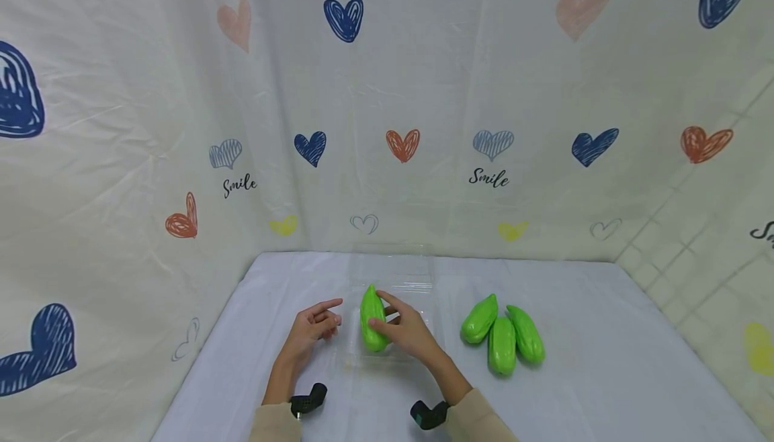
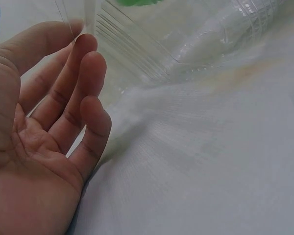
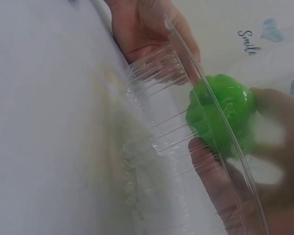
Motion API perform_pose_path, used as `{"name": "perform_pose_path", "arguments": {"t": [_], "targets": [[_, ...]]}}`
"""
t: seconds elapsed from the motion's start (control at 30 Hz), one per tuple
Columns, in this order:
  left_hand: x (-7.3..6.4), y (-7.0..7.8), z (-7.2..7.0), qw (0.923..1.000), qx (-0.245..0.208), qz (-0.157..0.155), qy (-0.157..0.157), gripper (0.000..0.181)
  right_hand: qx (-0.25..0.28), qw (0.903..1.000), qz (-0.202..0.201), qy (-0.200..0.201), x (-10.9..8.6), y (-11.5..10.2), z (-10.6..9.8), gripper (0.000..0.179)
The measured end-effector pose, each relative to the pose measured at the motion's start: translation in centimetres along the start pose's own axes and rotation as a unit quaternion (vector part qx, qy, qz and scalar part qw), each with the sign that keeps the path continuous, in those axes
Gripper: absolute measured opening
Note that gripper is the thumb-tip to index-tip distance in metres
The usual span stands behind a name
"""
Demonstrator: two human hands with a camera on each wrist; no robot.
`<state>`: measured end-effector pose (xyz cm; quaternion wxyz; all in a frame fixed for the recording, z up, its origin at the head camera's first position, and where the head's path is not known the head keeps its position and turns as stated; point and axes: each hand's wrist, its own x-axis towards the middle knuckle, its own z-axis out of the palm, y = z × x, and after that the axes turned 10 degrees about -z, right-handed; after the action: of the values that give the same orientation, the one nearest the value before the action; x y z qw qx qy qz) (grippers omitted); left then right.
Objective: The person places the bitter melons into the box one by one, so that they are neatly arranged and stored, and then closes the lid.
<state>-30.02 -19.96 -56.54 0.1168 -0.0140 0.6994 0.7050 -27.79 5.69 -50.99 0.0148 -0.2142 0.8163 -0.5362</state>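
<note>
Glossy, tapered green gourd (image 1: 371, 321) in right hand (image 1: 412, 332), ribbed clear container (image 1: 416, 287).

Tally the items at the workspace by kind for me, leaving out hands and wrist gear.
Green vegetables: 4 (one in the right hand, three on the table)
Clear plastic container: 1
Total: 5
</note>
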Motion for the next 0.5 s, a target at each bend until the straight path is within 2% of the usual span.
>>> {"name": "perform_pose_path", "arguments": {"t": [0.5], "targets": [[-0.02, 0.05, -0.03, 0.9999, -0.004, -0.003, -0.009, 0.052, -0.013, 0.9994, 0.031, -0.011, 0.69, 0.36, 0.58, 0.069]]}}
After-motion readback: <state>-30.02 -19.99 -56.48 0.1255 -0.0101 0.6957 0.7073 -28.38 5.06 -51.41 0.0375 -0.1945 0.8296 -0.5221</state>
